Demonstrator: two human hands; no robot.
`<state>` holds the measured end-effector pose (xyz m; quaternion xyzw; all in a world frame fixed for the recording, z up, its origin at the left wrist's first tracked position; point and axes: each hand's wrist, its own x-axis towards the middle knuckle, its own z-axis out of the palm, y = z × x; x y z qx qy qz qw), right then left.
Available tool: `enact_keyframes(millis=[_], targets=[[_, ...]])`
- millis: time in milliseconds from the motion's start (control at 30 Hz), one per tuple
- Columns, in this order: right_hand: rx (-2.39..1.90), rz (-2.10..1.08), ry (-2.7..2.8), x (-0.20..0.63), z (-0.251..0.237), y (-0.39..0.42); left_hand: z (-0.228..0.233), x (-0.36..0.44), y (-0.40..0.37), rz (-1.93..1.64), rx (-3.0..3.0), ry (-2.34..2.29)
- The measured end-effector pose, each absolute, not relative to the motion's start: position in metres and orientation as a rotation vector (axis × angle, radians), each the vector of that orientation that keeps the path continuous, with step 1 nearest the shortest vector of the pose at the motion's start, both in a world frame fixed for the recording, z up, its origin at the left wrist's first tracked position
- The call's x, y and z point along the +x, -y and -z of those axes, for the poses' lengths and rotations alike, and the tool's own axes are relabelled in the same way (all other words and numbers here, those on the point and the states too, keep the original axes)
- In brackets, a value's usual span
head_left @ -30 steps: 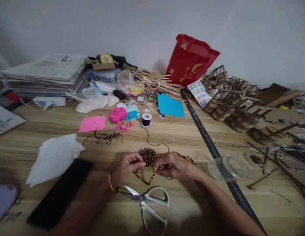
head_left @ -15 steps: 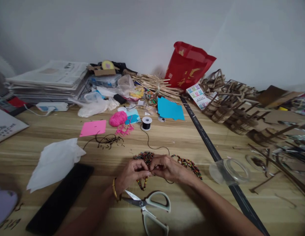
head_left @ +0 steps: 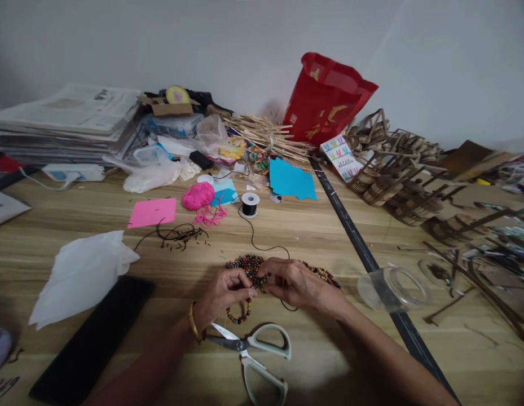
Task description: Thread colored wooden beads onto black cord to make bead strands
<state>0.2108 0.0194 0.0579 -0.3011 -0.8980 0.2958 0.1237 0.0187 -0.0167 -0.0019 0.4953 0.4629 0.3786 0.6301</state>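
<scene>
Two strings of small multicoloured beads (head_left: 247, 264) lie by my hands, one a bunched pile behind the fingers and the other a strand (head_left: 323, 274) at the right. My left hand (head_left: 228, 290), with a gold bangle at its wrist, pinches a beaded string between thumb and index finger. A small bead loop (head_left: 240, 317) hangs below that pinch. Close beside it, my right hand (head_left: 293, 282) has curled fingers at the thin black cord (head_left: 268, 248); its fingertips are partly hidden. Open-bladed scissors (head_left: 247, 344) with pale handles lie just in front of my hands.
Behind my hands stand a spool of black cord (head_left: 250, 204), pink yarn (head_left: 198, 195) and blue paper (head_left: 292, 179). Black cord scraps (head_left: 183, 235), white tissue (head_left: 78, 276) and a black strip (head_left: 92, 338) lie left. Clear plastic rings (head_left: 395, 288) and small woven baskets (head_left: 409, 197) are right.
My right hand's fingers have lifted and parted slightly from the left fingertips. The bead loop under my left hand now hangs rounder. The whole view has shifted a little.
</scene>
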Motion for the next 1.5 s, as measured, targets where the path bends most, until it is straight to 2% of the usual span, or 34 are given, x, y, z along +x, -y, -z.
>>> enact_keyframes(millis=[333,633,1500], targets=[[-0.801,-0.905,2.614,0.199,-0.04,-0.015,0.006,0.019,0.016,-0.86,1.079,-1.05],[-0.826,-0.69,2.768,0.202,-0.045,-0.009,0.006,0.019,0.017,-0.873,1.079,-1.025],[-0.859,-0.784,2.734,0.201,-0.041,-0.009,0.007,0.022,0.02,-0.868,1.063,-1.018]])
